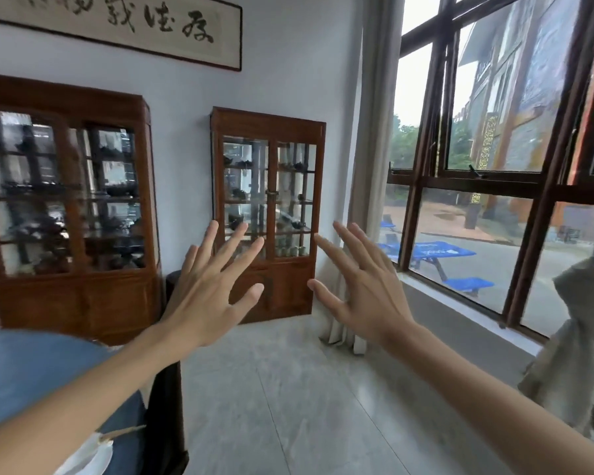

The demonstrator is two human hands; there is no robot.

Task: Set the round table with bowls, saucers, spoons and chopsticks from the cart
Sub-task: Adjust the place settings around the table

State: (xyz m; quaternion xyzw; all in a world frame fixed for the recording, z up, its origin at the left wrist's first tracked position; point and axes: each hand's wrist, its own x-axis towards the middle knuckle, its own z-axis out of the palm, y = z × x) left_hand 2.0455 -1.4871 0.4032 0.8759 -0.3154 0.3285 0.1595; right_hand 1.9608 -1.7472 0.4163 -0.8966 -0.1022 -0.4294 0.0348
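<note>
Blue tabletop (24, 368) at lower left, curved edge showing; white dish (86, 457) partly visible near its bottom edge, kind unclear. Large wooden cabinet (69, 207) against wall behind. Left hand (206, 296) raised, fingers spread, holding nothing. Smaller glass cabinet (268, 207) beyond hands. Right hand (360, 289) raised, fingers spread, empty. Window (494, 166) at right; tied curtain (573, 337) at far right.

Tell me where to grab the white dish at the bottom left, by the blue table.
Probably pinch the white dish by its exposed right rim, coming from above and the right. That thin edge is all that shows, as the left forearm covers the rest. The left hand and right hand are open and empty.
</note>
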